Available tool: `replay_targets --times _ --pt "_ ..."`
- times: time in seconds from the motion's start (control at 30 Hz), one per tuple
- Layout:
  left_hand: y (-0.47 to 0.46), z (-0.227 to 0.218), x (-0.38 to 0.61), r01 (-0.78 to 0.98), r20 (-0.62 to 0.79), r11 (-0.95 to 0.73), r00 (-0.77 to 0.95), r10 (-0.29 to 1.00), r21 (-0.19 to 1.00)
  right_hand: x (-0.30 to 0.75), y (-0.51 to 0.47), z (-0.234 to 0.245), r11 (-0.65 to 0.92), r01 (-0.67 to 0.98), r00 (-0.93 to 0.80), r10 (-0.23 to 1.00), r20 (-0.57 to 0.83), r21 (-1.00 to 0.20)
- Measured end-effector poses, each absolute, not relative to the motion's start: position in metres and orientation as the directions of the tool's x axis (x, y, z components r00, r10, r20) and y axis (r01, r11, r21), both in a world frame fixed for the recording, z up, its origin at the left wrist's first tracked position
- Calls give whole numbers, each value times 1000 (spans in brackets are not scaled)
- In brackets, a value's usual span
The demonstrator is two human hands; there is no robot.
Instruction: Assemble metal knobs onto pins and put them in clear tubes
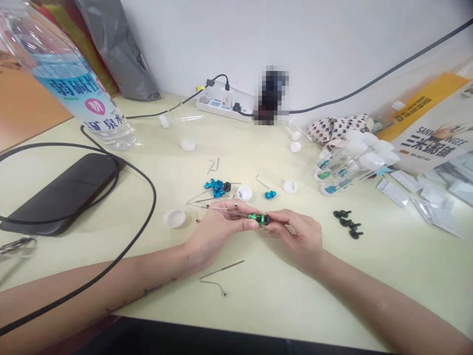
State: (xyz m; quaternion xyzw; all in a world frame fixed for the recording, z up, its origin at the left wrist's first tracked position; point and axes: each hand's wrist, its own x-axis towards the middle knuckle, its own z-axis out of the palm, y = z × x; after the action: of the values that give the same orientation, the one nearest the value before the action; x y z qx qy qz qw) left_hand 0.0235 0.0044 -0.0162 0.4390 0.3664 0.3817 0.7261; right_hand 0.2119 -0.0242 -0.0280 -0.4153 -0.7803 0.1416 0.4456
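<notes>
Green-banded fitting (259,219) gripped by left hand (218,231) and right hand (299,237) at centre; blue fittings (215,188) above, black pieces (348,223) at right, seemingly unused on the desk (281,291).

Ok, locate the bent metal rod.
In the head view, the bent metal rod lies on the desk just below the left hand, toward the desk's near edge.

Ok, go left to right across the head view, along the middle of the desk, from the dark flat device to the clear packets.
dark flat device → white cap → left hand → green-banded tool → right hand → black parts → clear packets
</notes>
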Motion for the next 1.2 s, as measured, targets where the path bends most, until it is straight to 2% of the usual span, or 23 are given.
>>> replay_targets --times 0.47,0.73,1.2 --pt "6 -13 22 -240 -197 334 458 867 912 213 -23 -27 549 557 -249 826 505 -623" --pt "6 -15 22 -224 -187 318 462 867 921 213 -26 -26 608 546 -264 777 571 -576" --pt "4 -17 22 -255 -202 349 465 862 902 213 -25 -24 643 545 -313 751 581 -538"
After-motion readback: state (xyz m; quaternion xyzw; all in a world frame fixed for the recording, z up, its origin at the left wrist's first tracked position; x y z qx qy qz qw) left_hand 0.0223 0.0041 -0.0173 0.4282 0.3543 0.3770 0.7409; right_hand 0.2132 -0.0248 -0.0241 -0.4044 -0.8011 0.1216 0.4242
